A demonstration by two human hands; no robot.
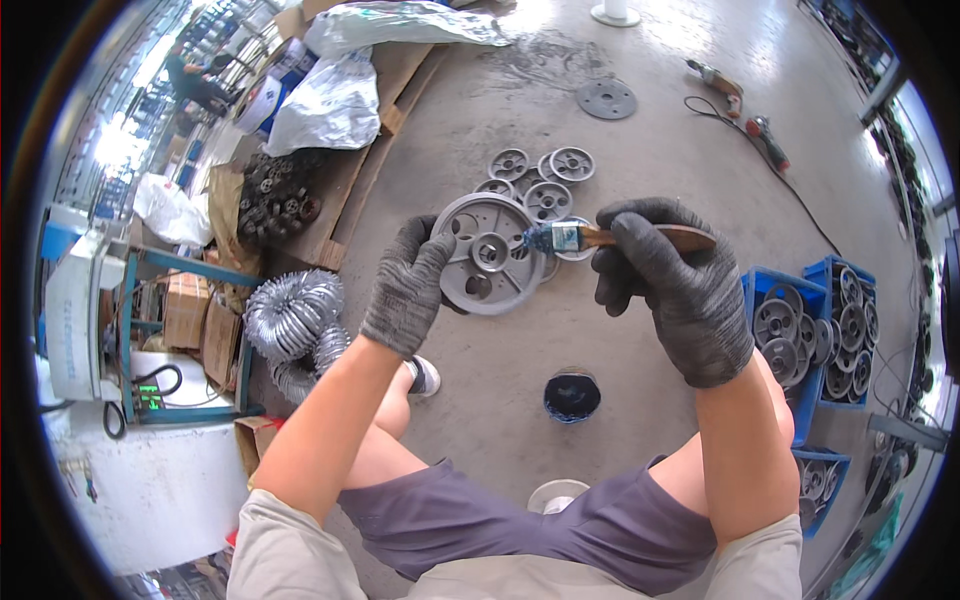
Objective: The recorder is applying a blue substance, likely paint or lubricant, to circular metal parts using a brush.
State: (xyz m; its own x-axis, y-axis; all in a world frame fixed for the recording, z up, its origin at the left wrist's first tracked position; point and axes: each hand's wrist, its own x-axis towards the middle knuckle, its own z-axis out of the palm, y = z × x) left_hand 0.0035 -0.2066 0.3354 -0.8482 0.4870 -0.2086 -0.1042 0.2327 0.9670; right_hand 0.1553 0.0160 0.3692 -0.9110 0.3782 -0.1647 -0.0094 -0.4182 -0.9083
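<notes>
Both bare forearms [335, 430] reach forward before me. The left hand [408, 285], in a ribbed charcoal knit glove, clasps the rim of a round grey metal wheel [492, 240] above the smooth floor [480, 385], its face turned up toward the person. The gloved right hand [680, 285] pinches a wooden-handled brush [590, 237] lying crosswise, blue-coated bristles pointing left at the wheel's middle.

The person [520, 583] in front of me has thighs [640, 515] spread wide and both forearms [325, 430] reaching forward, bare past the sleeves [290, 550]. Their left hand [405, 285], gloved in dark grey, curls into a clasp, thumb [434, 257] turned inward. The right hand [682, 285], gloved alike, angles leftward, its thumb pinching against bent fingers [614, 292].
</notes>
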